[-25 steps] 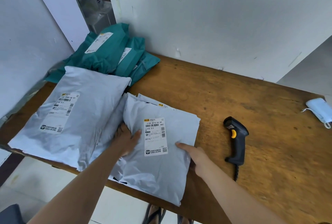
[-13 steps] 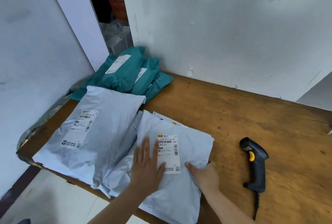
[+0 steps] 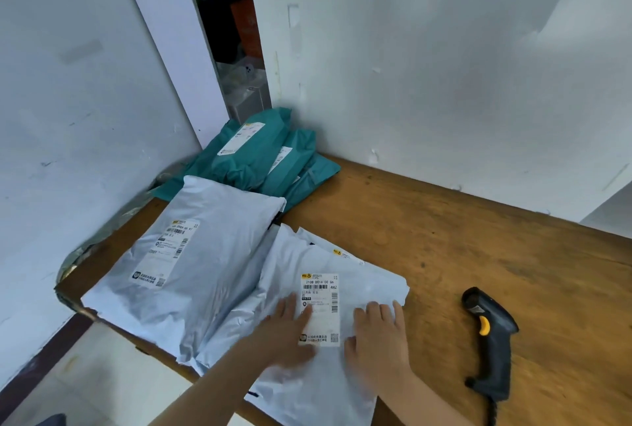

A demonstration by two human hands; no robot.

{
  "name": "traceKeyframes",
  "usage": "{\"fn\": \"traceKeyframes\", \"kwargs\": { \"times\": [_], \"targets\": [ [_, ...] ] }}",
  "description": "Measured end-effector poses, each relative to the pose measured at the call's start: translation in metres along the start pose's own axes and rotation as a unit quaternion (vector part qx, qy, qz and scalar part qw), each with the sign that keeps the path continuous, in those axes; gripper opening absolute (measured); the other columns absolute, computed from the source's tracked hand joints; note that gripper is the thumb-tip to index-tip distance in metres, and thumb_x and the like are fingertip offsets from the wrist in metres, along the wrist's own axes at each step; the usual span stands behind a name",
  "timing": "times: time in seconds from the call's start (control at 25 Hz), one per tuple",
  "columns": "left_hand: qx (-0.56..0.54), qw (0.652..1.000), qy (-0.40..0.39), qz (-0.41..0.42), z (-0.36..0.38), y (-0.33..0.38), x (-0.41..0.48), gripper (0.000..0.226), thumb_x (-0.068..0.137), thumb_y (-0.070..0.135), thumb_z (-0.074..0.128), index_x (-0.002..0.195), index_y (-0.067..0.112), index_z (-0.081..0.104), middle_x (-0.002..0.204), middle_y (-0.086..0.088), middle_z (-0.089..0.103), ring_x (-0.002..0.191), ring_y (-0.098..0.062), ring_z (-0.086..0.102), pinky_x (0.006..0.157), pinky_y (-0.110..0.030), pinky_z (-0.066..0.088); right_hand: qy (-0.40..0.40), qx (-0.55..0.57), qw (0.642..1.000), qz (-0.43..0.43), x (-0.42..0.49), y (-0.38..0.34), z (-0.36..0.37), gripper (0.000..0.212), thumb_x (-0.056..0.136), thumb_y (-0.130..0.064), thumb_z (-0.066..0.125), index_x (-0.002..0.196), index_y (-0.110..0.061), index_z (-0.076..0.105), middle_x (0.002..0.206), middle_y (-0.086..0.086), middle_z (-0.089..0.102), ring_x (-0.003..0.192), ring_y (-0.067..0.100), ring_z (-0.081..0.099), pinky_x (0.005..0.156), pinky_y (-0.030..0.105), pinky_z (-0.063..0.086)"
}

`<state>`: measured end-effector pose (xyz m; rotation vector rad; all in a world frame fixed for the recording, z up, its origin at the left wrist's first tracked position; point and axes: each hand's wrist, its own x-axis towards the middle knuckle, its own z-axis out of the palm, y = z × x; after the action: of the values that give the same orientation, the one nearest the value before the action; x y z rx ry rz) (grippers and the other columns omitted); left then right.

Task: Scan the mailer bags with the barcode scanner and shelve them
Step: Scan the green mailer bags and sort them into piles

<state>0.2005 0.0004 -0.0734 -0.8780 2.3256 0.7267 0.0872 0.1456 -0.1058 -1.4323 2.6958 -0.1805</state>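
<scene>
Grey mailer bag lower centre of frame on the wooden table, label up; my left hand and right hand lie flat on it, fingers straight, gripping nothing. Barcode scanner lies lower right, untouched; second grey bag left of it, teal bags centre against the wall.

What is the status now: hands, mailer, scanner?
Left hand and right hand flat on white mailer. Scanner lies untouched on table, right of it. Left fingers overlap label edge; barcode shows.
</scene>
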Motion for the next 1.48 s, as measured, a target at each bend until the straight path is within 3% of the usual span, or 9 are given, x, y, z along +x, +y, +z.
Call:
{"fn": "traceKeyframes", "kwargs": {
  "times": [0.08,0.16,0.28,0.36,0.68,0.8,1.08,1.32,1.48],
  "targets": [
    [-0.231,0.972,0.024,0.029,-0.055,0.008,-0.004,0.036,0.09,0.039,0.056,0.114,0.012,0.06,0.122,-0.015,0.059,0.104,-0.025,0.062,0.083,-0.031,0.047,0.024,0.067,0.997,0.017,0.034,-0.005,-0.036,0.032,0.073,-0.023,0.039,0.079,-0.013,0.069,0.076,0.002,0.064,0.076,0.024,0.064,0.086,0.038,0.042],
    [-0.344,0.918,0.193,0.041,-0.117,-0.002,-0.006,0.013,0.086,0.029,0.06,0.09,0.017,0.064,0.091,-0.007,0.065,0.075,-0.02,0.062,0.069,-0.028,0.044,-0.01,0.194,0.978,0.072,0.08,-0.012,-0.065,0.019,0.083,-0.012,0.045,0.087,-0.015,0.063,0.082,-0.001,0.063,0.077,0.016,0.059,0.072,0.026,0.043],
    [-0.28,0.877,0.39,-0.009,-0.204,-0.052,0.017,0.022,0.091,0.018,0.052,0.109,0.011,0.063,0.103,-0.009,0.065,0.091,-0.026,0.06,0.075,-0.028,0.044,-0.079,0.414,0.889,0.181,0.151,-0.037,-0.088,0.012,0.09,-0.01,0.049,0.084,-0.012,0.059,0.082,0.004,0.062,0.071,0.016,0.056,0.061,0.021,0.041],
    [-0.243,0.879,0.409,-0.04,-0.251,-0.105,0.054,0.031,0.091,0.012,0.049,0.12,0.007,0.058,0.118,-0.015,0.061,0.09,-0.029,0.056,0.074,-0.031,0.042,-0.124,0.511,0.815,0.245,0.193,-0.058,-0.092,0.01,0.092,-0.011,0.053,0.086,-0.008,0.06,0.083,0.01,0.059,0.074,0.02,0.055,0.067,0.028,0.044],
    [-0.261,0.943,0.206,-0.022,-0.336,-0.181,0.205,0.024,0.098,0.017,0.041,0.083,0.007,0.057,0.083,-0.009,0.055,0.083,-0.023,0.048,0.058,-0.026,0.034,-0.121,0.618,0.66,0.409,0.326,-0.107,-0.052,0.045,0.087,-0.039,0.061,0.124,-0.013,0.057,0.098,0.002,0.057,0.095,0.022,0.054,0.089,0.034,0.046],
    [-0.323,0.934,0.151,-0.007,-0.333,-0.19,0.235,0.031,0.093,0.034,0.054,0.101,0.006,0.063,0.102,-0.011,0.064,0.087,-0.024,0.056,0.072,-0.028,0.043,-0.123,0.679,0.584,0.427,0.345,-0.11,-0.041,0.044,0.085,-0.051,0.061,0.118,-0.024,0.051,0.11,0.001,0.057,0.113,0.025,0.054,0.106,0.041,0.041],
    [-0.41,0.906,0.009,0.104,-0.331,-0.17,0.248,0.027,0.09,0.038,0.057,0.104,0.018,0.067,0.11,-0.003,0.071,0.105,-0.021,0.064,0.103,-0.041,0.045,-0.05,0.708,0.521,0.474,0.362,-0.109,-0.018,0.093,0.063,-0.064,0.074,0.14,-0.021,0.044,0.141,0.006,0.052,0.126,0.029,0.051,0.109,0.047,0.038],
    [-0.514,0.856,-0.027,0.058,-0.303,-0.126,0.245,0.035,0.096,0.042,0.035,0.085,0.026,0.063,0.07,0.011,0.074,0.082,-0.014,0.063,0.076,-0.028,0.045,-0.032,0.751,0.482,0.451,0.359,-0.099,-0.011,0.056,0.084,-0.049,0.064,0.129,-0.016,0.059,0.118,0.009,0.069,0.107,0.027,0.066,0.096,0.04,0.052],
    [-0.562,0.817,-0.094,0.084,-0.29,-0.113,0.245,0.036,0.096,0.046,0.034,0.094,0.027,0.064,0.076,0.01,0.076,0.071,-0.007,0.071,0.071,-0.026,0.047,-0.051,0.77,0.432,0.467,0.343,-0.098,-0.014,0.047,0.091,-0.053,0.051,0.109,-0.011,0.063,0.102,0.01,0.066,0.098,0.027,0.061,0.093,0.039,0.049]
  ]
}}
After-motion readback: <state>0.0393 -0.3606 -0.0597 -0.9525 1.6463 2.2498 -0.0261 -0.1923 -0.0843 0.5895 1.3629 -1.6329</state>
